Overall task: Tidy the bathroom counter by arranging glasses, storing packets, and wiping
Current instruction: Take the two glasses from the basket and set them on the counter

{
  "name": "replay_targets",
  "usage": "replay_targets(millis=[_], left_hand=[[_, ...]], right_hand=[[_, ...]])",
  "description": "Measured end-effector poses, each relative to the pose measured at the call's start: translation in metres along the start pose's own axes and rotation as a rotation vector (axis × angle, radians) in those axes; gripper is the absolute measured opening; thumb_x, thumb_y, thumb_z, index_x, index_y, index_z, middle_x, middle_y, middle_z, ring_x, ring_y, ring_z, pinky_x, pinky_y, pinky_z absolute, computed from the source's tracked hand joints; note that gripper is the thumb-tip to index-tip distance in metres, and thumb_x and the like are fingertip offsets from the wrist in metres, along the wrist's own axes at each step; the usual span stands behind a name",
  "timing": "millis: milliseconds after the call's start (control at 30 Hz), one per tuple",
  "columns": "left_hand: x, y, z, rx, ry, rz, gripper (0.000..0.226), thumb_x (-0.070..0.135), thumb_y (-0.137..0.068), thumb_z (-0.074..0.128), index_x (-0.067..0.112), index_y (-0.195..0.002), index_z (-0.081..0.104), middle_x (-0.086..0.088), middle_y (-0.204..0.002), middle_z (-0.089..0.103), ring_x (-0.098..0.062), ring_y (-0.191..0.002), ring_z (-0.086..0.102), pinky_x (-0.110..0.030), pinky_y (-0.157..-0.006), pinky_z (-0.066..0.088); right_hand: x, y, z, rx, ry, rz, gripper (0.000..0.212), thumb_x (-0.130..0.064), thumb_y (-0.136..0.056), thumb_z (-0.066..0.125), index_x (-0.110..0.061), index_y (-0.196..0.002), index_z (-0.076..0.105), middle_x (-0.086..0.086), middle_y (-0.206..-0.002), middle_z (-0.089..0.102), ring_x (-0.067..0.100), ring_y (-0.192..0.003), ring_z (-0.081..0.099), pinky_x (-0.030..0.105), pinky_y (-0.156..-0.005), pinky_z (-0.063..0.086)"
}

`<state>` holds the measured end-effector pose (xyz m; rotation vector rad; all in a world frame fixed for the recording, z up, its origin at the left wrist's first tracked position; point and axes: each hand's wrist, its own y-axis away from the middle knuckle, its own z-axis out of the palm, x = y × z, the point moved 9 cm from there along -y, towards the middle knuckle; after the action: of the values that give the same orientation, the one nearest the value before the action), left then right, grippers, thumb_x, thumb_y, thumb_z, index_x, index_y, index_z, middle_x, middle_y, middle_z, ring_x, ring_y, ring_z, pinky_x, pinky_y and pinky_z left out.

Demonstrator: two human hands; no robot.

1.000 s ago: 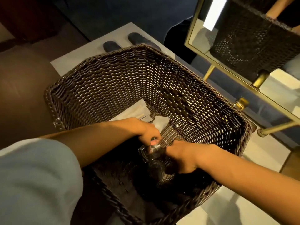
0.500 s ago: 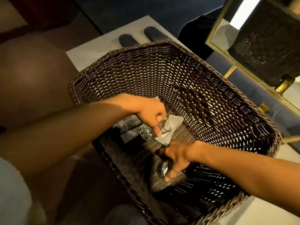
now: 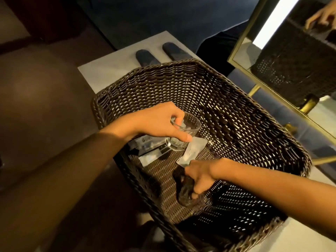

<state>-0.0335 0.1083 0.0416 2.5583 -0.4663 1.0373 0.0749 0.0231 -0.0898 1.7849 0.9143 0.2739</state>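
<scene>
My left hand is curled round the rim of a glass, thumb on its near side, holding it inside the basket. Packets lie just beneath those fingers. My right hand is clenched on a second glass, low on the basket floor.

The scene was dim and warm-toned. A bright strip glared in the mirror at upper right. Deep shadow filled the left side; wide-angle distortion curved the edges.
</scene>
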Motion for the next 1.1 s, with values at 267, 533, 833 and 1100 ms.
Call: replay_targets(millis=[267,533,833,1100], left_hand=[[0.008,0.009,-0.036,0.121,0.331,0.011,0.059,0.03,-0.072,0.085,0.034,-0.122,0.053,0.01,-0.117,0.053,-0.007,-0.106,0.061,-0.026,-0.089,0.055],[0.032,0.004,-0.028,0.212,0.509,-0.05,0.1,0.042,-0.055,0.093,0.04,-0.14,0.04,-0.001,-0.122,0.059,-0.017,-0.106,0.068,-0.03,-0.091,0.056],[0.104,0.022,0.013,0.223,1.049,-0.071,0.054,0.031,-0.069,0.08,0.007,-0.116,0.067,-0.011,-0.105,0.073,-0.017,-0.082,0.071,-0.025,-0.066,0.058],[0.237,0.054,0.086,0.024,1.168,0.098,0.066,0.044,-0.056,0.09,0.016,-0.112,0.069,-0.011,-0.109,0.073,-0.021,-0.09,0.073,-0.042,-0.072,0.062]], right_hand=[[0.054,0.071,-0.05,0.36,-0.301,-0.046,0.059,-0.019,-0.076,0.077,-0.029,-0.132,0.059,-0.017,-0.103,0.068,0.0,-0.086,0.064,0.008,-0.083,0.047],[0.107,0.172,-0.056,0.887,-0.521,0.103,0.059,-0.052,-0.065,0.087,-0.042,-0.118,0.062,-0.018,-0.107,0.07,-0.002,-0.098,0.065,0.029,-0.093,0.054],[0.121,0.329,0.005,1.481,-0.825,0.133,0.056,-0.045,-0.053,0.092,-0.034,-0.102,0.067,-0.003,-0.098,0.075,0.005,-0.077,0.071,0.021,-0.068,0.058],[0.095,0.447,0.14,1.725,-0.909,0.114,0.062,-0.033,-0.057,0.087,-0.029,-0.116,0.07,-0.009,-0.109,0.075,0.007,-0.104,0.07,0.015,-0.081,0.056]])
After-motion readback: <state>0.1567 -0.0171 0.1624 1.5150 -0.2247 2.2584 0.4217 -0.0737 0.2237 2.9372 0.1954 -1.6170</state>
